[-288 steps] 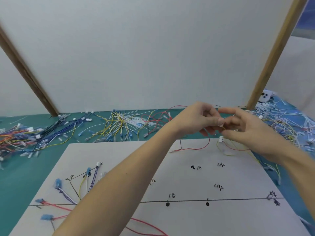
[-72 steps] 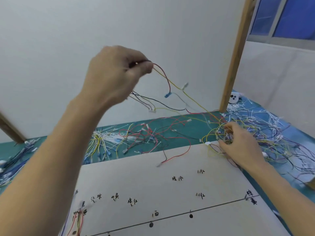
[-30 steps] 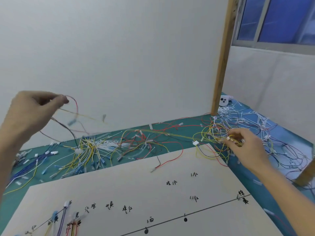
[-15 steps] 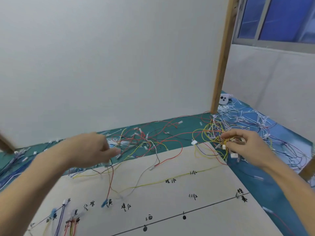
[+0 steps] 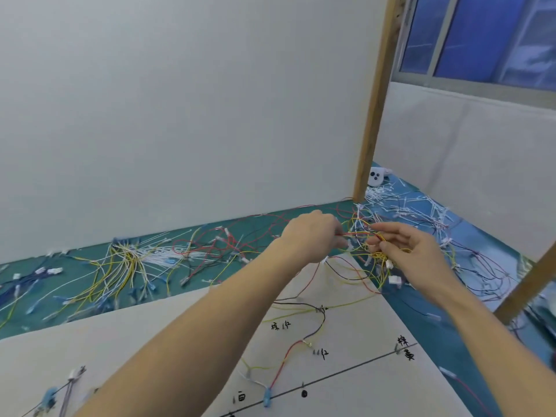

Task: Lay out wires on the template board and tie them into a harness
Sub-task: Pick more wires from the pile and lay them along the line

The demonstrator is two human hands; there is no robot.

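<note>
Above the far right corner of the template board (image 5: 168, 341), thin, limp, snag-prone wires (image 5: 365, 251) are pinched by the left hand (image 5: 313, 236) and apparently bunched in the curled right hand (image 5: 403, 251); hold is best taken near a connector.

A green table (image 5: 246, 230) carried the white template board (image 5: 126, 335) near, with loose wires (image 5: 129, 260) scattered far.

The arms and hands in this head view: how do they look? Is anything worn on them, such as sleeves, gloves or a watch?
Both forearms are bare as far as the frame shows. No sleeve, glove, watch or ring is visible on the left hand or the right hand. The fingernails look short and unpainted.
</note>
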